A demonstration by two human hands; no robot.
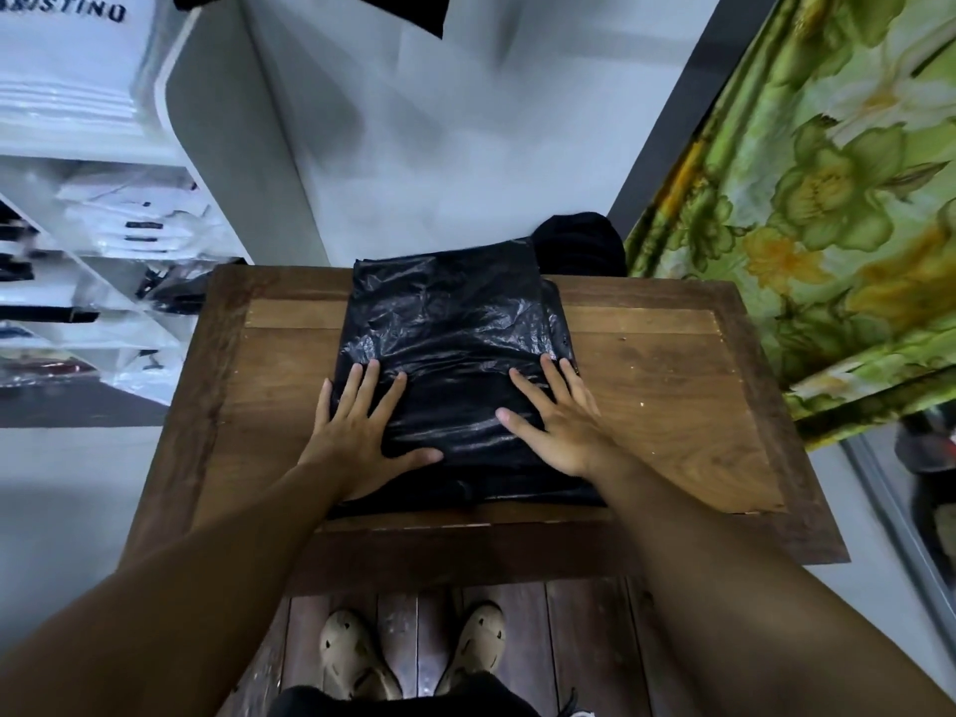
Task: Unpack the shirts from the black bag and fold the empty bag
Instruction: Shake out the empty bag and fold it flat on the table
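A shiny black plastic bag [450, 323] lies flat as a rough rectangle in the middle of a small wooden table [672, 406]. My left hand [357, 432] presses on the bag's near left part with fingers straight and spread. My right hand [561, 421] presses flat on its near right part in the same way. A dark bundle of cloth [579, 243] shows just behind the bag at the table's far edge. What it is cannot be told.
White shelves [93, 209] with packaged shirts stand at the left. A green flowered curtain [827, 225] hangs at the right. A white wall is behind the table. My feet in beige shoes [414, 649] stand on dark floorboards below.
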